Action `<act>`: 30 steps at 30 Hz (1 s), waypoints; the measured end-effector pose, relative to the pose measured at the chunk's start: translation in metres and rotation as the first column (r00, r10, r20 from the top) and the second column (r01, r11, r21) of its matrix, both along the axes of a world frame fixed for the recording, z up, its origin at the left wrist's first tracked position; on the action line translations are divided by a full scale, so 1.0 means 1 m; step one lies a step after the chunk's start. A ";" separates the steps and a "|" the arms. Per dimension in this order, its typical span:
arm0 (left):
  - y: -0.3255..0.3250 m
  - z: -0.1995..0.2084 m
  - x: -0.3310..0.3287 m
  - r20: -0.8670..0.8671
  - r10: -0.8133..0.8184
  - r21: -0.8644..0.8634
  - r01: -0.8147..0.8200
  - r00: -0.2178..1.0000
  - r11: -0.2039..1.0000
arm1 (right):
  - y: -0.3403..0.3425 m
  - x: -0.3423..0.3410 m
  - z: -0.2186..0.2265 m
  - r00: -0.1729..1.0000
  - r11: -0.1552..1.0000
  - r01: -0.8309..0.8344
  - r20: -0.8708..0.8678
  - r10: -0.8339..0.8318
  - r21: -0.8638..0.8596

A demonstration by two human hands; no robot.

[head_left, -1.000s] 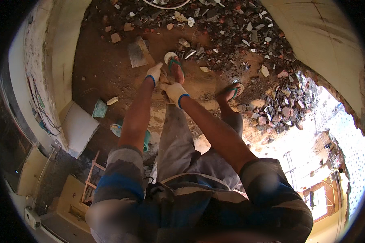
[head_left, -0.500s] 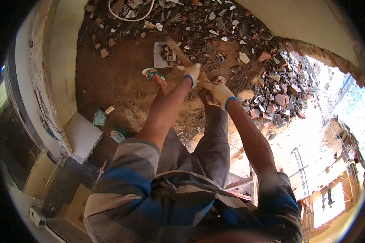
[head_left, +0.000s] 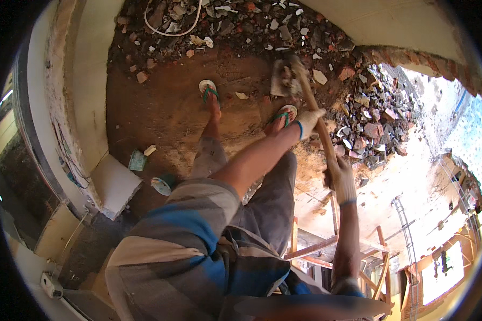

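A hoe [head_left: 320,129] with a long wooden handle slants across the floor ahead of me, to the right. My left hand [head_left: 310,123], in a pale work glove with a blue cuff, is closed around the middle of the handle. Lower down, my right hand [head_left: 343,181], gloved alike, grips it near the butt end. The flat blade [head_left: 279,80] is at the far end, just beyond my right foot, with chunks of rubble [head_left: 290,84] against it. Motion blurs the blade end, so I cannot tell whether it touches the floor.
Broken rubble [head_left: 235,24] covers the far floor, with a heap [head_left: 375,128] at the right. A pale hose [head_left: 174,35] loops at the top. My sandalled feet [head_left: 211,93] stand on dirt. Two small containers [head_left: 137,160] and a leaning slab [head_left: 112,184] are at the left.
Both hands and the hoe have swung to the right. The blade with rubble has moved from beyond my left foot to beyond my right foot, near the heap.
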State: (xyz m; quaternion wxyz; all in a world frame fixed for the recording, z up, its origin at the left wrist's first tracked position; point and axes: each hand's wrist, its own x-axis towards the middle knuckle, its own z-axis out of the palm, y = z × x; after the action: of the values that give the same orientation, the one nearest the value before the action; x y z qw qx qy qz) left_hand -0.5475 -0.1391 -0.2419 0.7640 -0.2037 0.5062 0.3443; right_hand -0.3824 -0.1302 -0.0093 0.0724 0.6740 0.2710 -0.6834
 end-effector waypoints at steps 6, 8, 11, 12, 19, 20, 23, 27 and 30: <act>0.001 0.054 0.146 0.182 -0.107 0.039 0.101 0.977 0.994 | -0.063 0.071 0.105 0.827 0.890 -0.446 0.426 0.367 0.100; -0.006 0.087 0.180 0.307 0.072 -0.086 -0.047 0.949 0.995 | -0.071 0.096 0.124 0.720 0.852 -0.524 0.530 0.449 -0.009; -0.016 0.104 0.164 0.455 0.198 -0.120 -0.160 0.869 0.980 | -0.072 0.110 0.137 0.773 0.759 -0.600 0.428 0.468 0.254; -0.018 0.103 0.143 0.416 0.197 -0.107 -0.168 0.888 0.980 | -0.067 0.105 0.134 0.685 0.661 -0.712 0.442 0.579 0.236; -0.084 0.043 -0.160 0.129 0.588 -0.198 -0.560 0.799 0.804 | -0.003 -0.117 0.023 0.378 0.284 -0.894 0.241 0.894 0.348; -0.102 0.040 -0.209 0.080 0.689 -0.120 -0.679 0.720 0.724 | 0.008 -0.167 0.003 0.313 0.247 -0.918 0.185 0.932 0.311; -0.159 0.019 -0.378 -0.142 0.773 -0.115 -0.786 0.618 0.607 | 0.008 -0.334 -0.054 0.154 0.112 -0.908 0.073 0.985 0.405; -0.268 -0.001 -0.574 -0.339 0.856 -0.033 -0.915 0.389 0.403 | -0.054 -0.561 -0.114 -0.173 -0.167 -0.705 0.061 0.983 0.689; -0.347 -0.008 -0.698 -0.483 0.831 0.126 -0.917 0.276 0.378 | -0.127 -0.716 -0.137 -0.256 -0.167 -0.674 -0.015 0.967 0.720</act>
State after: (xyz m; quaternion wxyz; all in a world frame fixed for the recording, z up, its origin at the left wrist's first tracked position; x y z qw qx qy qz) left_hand -1.2460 -0.4861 -0.2504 0.2761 -0.4250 0.5054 0.6984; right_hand -1.0981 -0.2576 -0.1460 0.2959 -0.0151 0.8250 -0.4812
